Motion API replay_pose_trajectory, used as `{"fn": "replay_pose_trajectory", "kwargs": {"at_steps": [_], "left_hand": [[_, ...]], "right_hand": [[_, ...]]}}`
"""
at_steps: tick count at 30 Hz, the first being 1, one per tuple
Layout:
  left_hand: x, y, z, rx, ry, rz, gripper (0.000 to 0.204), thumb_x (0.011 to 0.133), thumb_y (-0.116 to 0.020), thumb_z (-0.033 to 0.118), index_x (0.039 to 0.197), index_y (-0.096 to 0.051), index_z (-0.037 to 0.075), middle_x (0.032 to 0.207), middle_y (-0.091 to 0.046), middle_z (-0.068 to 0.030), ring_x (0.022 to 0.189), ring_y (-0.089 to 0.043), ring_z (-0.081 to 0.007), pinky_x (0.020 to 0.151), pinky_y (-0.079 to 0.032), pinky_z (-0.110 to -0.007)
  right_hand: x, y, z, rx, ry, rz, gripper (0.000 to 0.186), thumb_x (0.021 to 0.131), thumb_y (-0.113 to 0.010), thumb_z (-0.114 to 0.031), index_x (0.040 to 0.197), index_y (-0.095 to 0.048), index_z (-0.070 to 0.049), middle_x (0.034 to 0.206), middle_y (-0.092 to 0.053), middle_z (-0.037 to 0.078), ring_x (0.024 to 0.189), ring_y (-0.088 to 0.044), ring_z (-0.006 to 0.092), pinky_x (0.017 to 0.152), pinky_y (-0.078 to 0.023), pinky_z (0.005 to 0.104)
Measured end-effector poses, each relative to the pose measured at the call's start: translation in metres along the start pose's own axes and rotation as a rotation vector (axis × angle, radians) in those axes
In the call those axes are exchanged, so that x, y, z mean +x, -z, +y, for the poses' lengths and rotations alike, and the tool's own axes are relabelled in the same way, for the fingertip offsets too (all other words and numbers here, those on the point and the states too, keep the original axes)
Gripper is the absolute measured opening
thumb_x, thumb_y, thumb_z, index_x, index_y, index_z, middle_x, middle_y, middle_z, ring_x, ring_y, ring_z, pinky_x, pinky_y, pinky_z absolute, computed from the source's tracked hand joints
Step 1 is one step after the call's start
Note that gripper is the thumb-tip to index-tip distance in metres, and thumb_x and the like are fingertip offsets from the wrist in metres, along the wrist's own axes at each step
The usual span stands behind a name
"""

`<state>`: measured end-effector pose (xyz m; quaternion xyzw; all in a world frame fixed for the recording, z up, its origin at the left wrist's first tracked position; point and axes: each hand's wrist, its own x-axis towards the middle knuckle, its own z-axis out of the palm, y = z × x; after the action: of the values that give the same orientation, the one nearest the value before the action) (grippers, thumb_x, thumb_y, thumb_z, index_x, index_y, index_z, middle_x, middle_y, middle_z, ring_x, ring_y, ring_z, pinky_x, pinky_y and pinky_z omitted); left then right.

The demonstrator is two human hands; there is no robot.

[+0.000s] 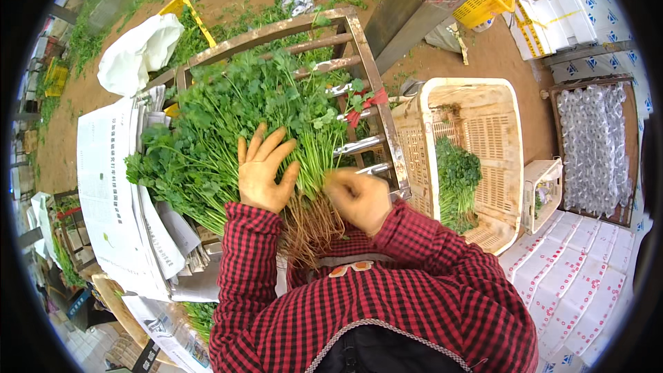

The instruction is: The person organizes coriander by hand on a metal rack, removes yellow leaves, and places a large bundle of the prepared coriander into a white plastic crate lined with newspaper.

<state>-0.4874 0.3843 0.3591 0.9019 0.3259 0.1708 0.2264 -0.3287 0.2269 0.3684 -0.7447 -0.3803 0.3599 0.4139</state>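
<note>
A large heap of coriander [228, 103] with green leaves, pale stems and brown roots [307, 228] lies across a metal rack [356, 62]. The roots hang toward me over its near side. My left hand [264, 169] rests on the stems with its fingers spread, palm down. Beside the stems, just above the roots, my right hand [360, 199] has its fingers curled together. It is slightly blurred, and whatever its fingertips pinch is hidden. Both hands look gloved in a tan colour.
To the right stands a cream plastic crate [511, 159] with a bunch of coriander [456, 183] inside. Stacked newspapers [110, 186] lie at the left, below a white sack [141, 52]. A metal post [407, 21] rises beyond the rack. White boxes [573, 269] sit at the lower right.
</note>
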Motion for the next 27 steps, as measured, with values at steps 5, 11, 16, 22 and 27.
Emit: {"fn": "replay_pose_trajectory", "kwargs": {"at_steps": [5,11,16,22,27], "left_hand": [[0.008,0.000,0.005,-0.058,-0.005,-0.023,0.045,0.086,-0.068,0.011,0.131,-0.067,0.016,0.144,-0.059,-0.0090,0.144,-0.042,-0.0386,0.121,-0.020,-0.064],[-0.001,-0.003,-0.011,-0.144,-0.057,0.061,0.039,0.087,-0.062,-0.001,0.118,-0.075,0.019,0.134,-0.064,-0.0105,0.139,-0.047,-0.0430,0.120,-0.022,-0.066],[-0.011,-0.007,-0.023,-0.215,-0.084,0.156,0.036,0.085,-0.062,-0.005,0.110,-0.076,0.015,0.130,-0.068,-0.0096,0.136,-0.052,-0.0405,0.118,-0.028,-0.063],[-0.013,-0.009,-0.024,-0.169,-0.053,0.130,0.034,0.085,-0.061,-0.001,0.110,-0.076,0.016,0.131,-0.068,-0.0070,0.137,-0.051,-0.0391,0.119,-0.028,-0.062],[-0.010,-0.009,-0.024,-0.178,-0.079,0.118,0.036,0.085,-0.062,-0.001,0.115,-0.075,0.015,0.135,-0.065,-0.0076,0.139,-0.050,-0.0391,0.119,-0.028,-0.061]], "right_hand": [[0.055,0.012,0.002,-0.235,-0.210,0.007,0.079,0.088,-0.075,-0.039,0.153,-0.041,-0.006,0.086,-0.074,0.012,0.077,-0.073,0.0277,0.073,-0.058,0.0373],[0.091,-0.010,-0.013,0.116,-0.137,-0.066,0.070,0.083,-0.078,-0.019,0.146,-0.051,-0.006,0.084,-0.071,0.010,0.078,-0.069,0.0223,0.076,-0.057,0.0347],[0.119,0.013,-0.005,-0.241,0.030,-0.065,0.068,0.089,-0.073,-0.020,0.151,-0.047,-0.014,0.096,-0.075,0.010,0.086,-0.071,0.0242,0.080,-0.057,0.0348],[0.064,0.033,-0.028,-0.265,0.203,0.000,0.044,0.090,-0.074,-0.031,0.128,-0.067,-0.009,0.086,-0.073,0.010,0.077,-0.070,0.0263,0.070,-0.055,0.0407],[0.030,-0.007,-0.003,-0.491,0.344,-0.226,0.030,0.088,-0.074,-0.037,0.097,-0.070,-0.008,0.084,-0.071,0.014,0.078,-0.071,0.0310,0.069,-0.056,0.0411]]}}
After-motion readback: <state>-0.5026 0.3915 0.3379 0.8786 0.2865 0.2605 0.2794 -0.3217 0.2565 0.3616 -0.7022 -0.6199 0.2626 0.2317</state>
